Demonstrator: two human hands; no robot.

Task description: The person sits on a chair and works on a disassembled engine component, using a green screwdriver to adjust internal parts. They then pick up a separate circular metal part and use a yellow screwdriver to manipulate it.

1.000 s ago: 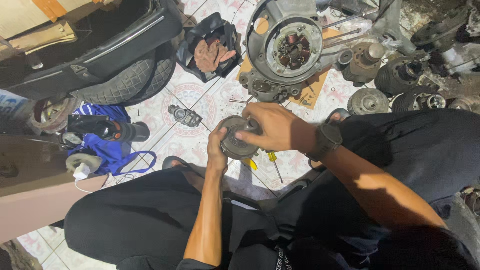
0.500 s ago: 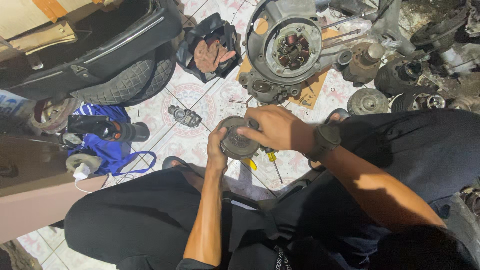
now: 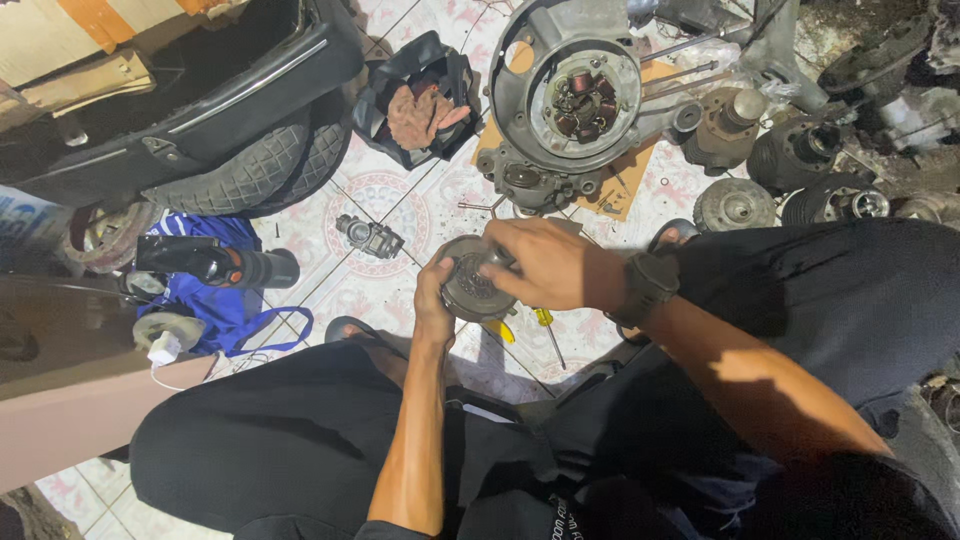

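I sit on a patterned tile floor with black trousers on both legs. My left hand (image 3: 433, 300) grips the left edge of a round dark metal engine part (image 3: 470, 290) held above the floor. My right hand (image 3: 545, 262), with a black watch on the wrist, lies over the part's top right side, fingers curled onto it. Just below the part a yellow-handled screwdriver (image 3: 545, 330) lies on the tiles.
An engine case (image 3: 560, 110) with a copper-wound stator rests on cardboard ahead. Cylinders and round metal parts (image 3: 735, 205) lie at the right. A small carburettor (image 3: 370, 237), a black bag with a red rag (image 3: 420, 110), a tyre (image 3: 250, 180) and a blue cloth (image 3: 215, 300) are at the left.
My right hand has shifted slightly over the round part; both hands stay on it in about the same place.
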